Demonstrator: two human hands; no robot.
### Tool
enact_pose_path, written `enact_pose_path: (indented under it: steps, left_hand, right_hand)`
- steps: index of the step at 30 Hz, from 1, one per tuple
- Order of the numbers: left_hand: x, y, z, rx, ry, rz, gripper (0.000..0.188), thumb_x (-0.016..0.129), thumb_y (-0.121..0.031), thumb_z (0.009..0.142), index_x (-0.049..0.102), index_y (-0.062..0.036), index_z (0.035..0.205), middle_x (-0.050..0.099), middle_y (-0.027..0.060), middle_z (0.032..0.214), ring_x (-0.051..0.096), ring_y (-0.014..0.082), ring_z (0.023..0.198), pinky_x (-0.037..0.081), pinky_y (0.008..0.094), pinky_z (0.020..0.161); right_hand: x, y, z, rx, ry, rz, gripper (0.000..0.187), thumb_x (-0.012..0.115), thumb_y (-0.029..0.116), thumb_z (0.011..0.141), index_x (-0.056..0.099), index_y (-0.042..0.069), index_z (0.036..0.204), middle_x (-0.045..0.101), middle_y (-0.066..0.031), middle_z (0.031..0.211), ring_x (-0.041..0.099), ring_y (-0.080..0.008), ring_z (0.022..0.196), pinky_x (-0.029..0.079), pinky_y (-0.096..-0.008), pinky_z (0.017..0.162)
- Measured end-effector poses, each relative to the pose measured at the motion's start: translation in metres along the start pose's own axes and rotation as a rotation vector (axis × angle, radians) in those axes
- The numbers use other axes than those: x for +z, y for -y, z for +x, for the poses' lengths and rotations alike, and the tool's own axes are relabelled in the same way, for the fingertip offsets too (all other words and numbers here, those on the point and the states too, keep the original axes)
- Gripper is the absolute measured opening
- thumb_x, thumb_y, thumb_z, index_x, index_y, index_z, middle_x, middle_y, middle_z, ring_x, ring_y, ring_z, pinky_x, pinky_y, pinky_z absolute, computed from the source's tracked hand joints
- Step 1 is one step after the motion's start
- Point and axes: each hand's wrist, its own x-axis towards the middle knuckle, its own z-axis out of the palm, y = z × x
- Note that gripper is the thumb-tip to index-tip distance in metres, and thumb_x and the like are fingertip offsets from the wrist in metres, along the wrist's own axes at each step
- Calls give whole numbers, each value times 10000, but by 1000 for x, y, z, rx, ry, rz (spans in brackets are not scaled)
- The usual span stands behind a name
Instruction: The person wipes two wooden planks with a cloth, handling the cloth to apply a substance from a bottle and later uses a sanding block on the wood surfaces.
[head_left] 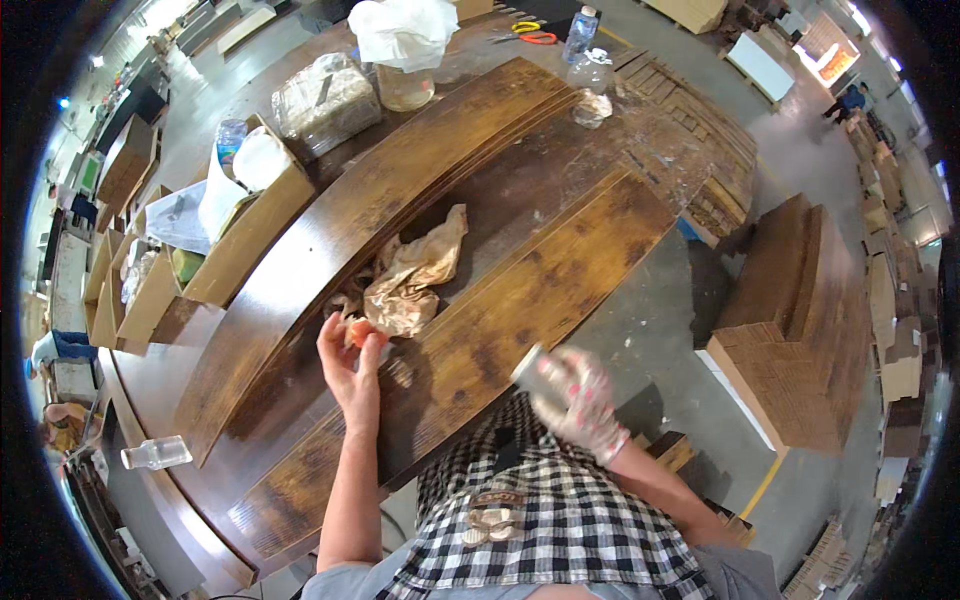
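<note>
Your bare left hand (350, 365) rises over the dark wooden boards (420, 230) of the workbench, thumb and fingers pinched on a small orange cap (357, 331), which sits at the fingertips just below the crumpled brown rag (415, 275). To the right, your gloved right hand (583, 400) is closed around a small metal can (535, 368), blurred, its long axis tilted so the top end points up and left, toward the cap. The two hands are near each other but apart, with the nearest board (520, 300) showing between them. The cap lies to the left of the can's top and slightly higher, so the left hand is the nearer one to the rag and the right hand the nearer one to your checked apron (560, 510). Whether the can's mouth is open or covered cannot be told from this view. A clear plastic bottle (155, 454) lies on its side at the bench's left end, well apart from both hands.
</note>
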Motion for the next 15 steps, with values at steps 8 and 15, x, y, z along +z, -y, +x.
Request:
enact_pose_path:
  steps: [8,15]
  left_hand:
    - [13,1,3,-21,-94,11,517,653,-81,881,402,-48,1331,491,58,1157,540,168,1069,449,304,926]
    - [2,9,8,66,-149,24,487,619,-34,896,390,-15,1326,516,73,1098,563,157,977,508,274,840]
  right_hand:
    - [-29,-102,31,142,-305,-418,556,676,234,779,472,152,1289,514,-171,1041,555,-282,902,509,-413,704]
    - [-4,-23,9,28,-160,-24,550,720,290,737,537,133,1231,519,-155,1112,539,-328,995,474,-465,832]
